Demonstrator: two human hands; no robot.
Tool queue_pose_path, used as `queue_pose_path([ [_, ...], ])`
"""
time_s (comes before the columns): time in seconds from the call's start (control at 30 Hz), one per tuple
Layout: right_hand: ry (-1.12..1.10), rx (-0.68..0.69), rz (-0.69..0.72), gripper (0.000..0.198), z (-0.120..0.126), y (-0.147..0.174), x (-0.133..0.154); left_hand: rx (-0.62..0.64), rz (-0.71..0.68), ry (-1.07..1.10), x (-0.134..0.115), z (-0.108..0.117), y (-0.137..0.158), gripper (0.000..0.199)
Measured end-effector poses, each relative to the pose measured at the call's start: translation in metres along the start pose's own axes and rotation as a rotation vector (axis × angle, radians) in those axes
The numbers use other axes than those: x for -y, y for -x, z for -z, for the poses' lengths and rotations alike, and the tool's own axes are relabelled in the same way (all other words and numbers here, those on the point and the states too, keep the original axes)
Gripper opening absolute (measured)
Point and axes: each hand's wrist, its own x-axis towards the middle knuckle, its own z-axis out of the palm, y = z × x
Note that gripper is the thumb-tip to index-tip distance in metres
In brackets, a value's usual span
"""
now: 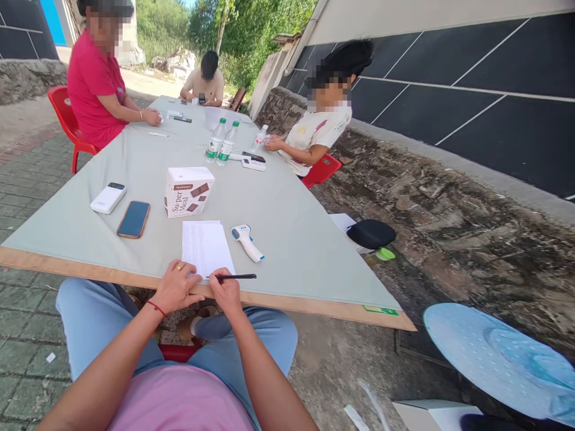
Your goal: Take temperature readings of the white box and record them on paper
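My right hand [225, 292] grips a black pen [240, 276], its tip at the lower part of a white sheet of paper [207, 242] covered in small print. Resting on the sheet's lower left corner and the table edge is my left hand [178, 284], fingers stretched out and holding nothing. Right of the paper lies a white infrared thermometer [247, 242]. Behind the sheet stands a white and brown box [188, 191] marked "Super Meal". To its left are a phone [133, 219] in an orange-brown case and a white power bank [108, 197].
Two green-capped water bottles [221, 143] stand mid-table, with another phone [254, 157] and a power bank to their right. Three other people sit around the grey-covered table [287, 239]. A pale basin [229, 117] is farther back. A light blue hat [494, 353] lies at the lower right.
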Motion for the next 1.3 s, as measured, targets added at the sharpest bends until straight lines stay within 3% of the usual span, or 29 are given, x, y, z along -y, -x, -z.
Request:
queue_pose_path([
  [1.3,-0.003,-0.015,0.028,0.016,0.0008,-0.0014,-0.0017,-0.001,-0.002,-0.003,-0.0012,0.0015,-0.0011,0.042],
])
